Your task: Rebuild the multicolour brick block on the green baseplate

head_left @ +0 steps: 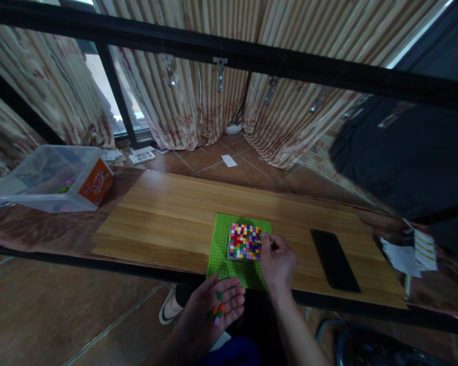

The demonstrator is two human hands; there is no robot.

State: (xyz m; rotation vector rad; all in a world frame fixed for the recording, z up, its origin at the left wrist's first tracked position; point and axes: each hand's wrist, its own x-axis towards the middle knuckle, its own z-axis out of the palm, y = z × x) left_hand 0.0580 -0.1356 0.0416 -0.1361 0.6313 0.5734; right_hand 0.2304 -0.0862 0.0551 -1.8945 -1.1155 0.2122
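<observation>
A green studded baseplate (219, 239) lies near the table's front edge. On it rests a square block of small multicoloured toy bricks (244, 241), packed in rows. My right hand (278, 262) is at the block's right edge with thumb and fingers pinched together; whatever is between the fingertips is hidden. Palm up in front of the baseplate, my left hand (217, 315) carries several loose toy bricks (218, 310), green, orange and pink. Its fingers are stretched out beneath them, and the fingertips overlap the baseplate's near edge.
A black phone-like slab (334, 259) lies right of the baseplate on the wooden board (168, 213). At the left stands a clear plastic bin (57, 178) with an orange label. Papers (402, 256) lie far right. A dark bar (252, 48) with metal clips crosses above.
</observation>
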